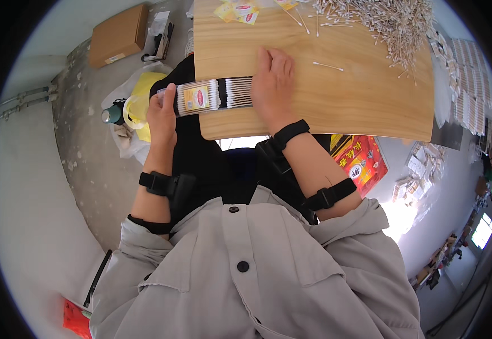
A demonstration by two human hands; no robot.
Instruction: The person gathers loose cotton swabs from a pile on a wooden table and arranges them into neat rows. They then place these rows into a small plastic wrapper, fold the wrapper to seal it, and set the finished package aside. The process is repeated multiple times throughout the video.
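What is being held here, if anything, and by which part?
The left hand holds the pack of cotton swabs by its left end, thumb on top. The right hand is at the right end; whether its fingers grip cannot be told.

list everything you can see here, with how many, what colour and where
light wooden table: one, tan, top centre
flat labelled strip of cotton swabs: one, white and yellow, between the hands, over the table's left edge
heaped loose cotton swabs: uncountable, white, table's upper right
printed paper cards: several, yellow-white, table's far edge
cardboard box: one, brown, floor, upper left
plastic bag: one, yellow, left of table
cylindrical bottle: one, teal, beside that bag
printed sheet-like package: one, red-yellow, below table's near edge
shirt: one, grey, worn
right-rim clutter: too small to tell
left hand: one, bare, fingers on the strip
right hand: one, bare, at the strip's right end
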